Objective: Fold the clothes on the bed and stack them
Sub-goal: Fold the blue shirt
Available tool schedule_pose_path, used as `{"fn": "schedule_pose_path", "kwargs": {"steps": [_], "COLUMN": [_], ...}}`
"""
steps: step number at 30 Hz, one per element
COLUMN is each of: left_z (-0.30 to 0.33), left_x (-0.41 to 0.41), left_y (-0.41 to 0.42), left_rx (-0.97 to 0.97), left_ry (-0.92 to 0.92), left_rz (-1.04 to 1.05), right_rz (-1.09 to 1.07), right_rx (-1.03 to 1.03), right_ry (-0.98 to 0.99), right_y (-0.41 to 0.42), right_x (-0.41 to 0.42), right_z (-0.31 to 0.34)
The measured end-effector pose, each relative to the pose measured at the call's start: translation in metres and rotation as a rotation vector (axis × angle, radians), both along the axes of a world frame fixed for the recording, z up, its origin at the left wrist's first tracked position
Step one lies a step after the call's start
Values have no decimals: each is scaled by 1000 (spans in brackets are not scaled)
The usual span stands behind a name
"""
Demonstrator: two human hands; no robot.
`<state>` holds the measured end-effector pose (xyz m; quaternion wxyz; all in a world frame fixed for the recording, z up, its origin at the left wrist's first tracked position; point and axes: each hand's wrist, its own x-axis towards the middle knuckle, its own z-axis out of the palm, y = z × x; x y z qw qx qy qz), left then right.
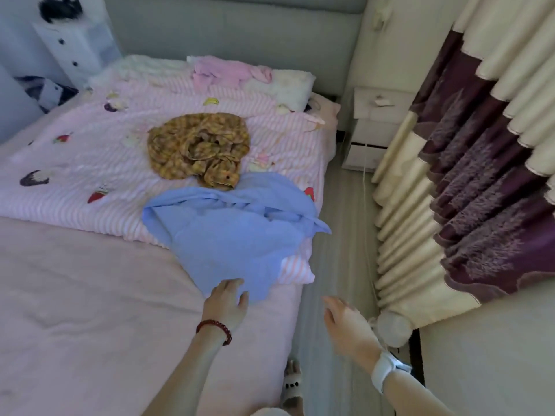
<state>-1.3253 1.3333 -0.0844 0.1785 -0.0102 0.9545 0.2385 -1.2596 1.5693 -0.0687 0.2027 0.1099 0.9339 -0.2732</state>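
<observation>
1. Leftmost, the bed (90, 295) runs out of view at the left and bottom edges, and a striped pink blanket (75, 163) covers its far half.
2. A crumpled yellow patterned garment (198, 145) lies mid-blanket; what kind it is cannot be made out.
3. Just nearer, a blue garment (234, 235) sprawls unfolded over the blanket's edge.
4. The left hand (226, 301), a red bead bracelet (214, 327) at its wrist, rests its fingers on the blue hem; the fingertips are partly hidden, so its grip cannot be told.
5. The right hand (348, 325), with a white watch (387, 367), hovers loose and empty off the bedside.
6. Curtains (468, 175) fill the right.
</observation>
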Motion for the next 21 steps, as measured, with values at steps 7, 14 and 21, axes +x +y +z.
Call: {"fn": "schedule_pose_path", "kwargs": {"steps": [7,14,21], "left_z": [0,-36,-86], "left_x": [-130,-267,-374], "left_y": [8,-11,-24], "left_rx": [-16,-212,-475], "left_ry": [19,28,-217], "left_rz": [59,171,-158], "right_rz": [121,406,677], "right_rx": [-98,-113,58], "right_ry": [39,89,73], "right_y": [0,-20,-41], "right_x": [-164,-343,-478], "right_z": [-6,-46,-92]}}
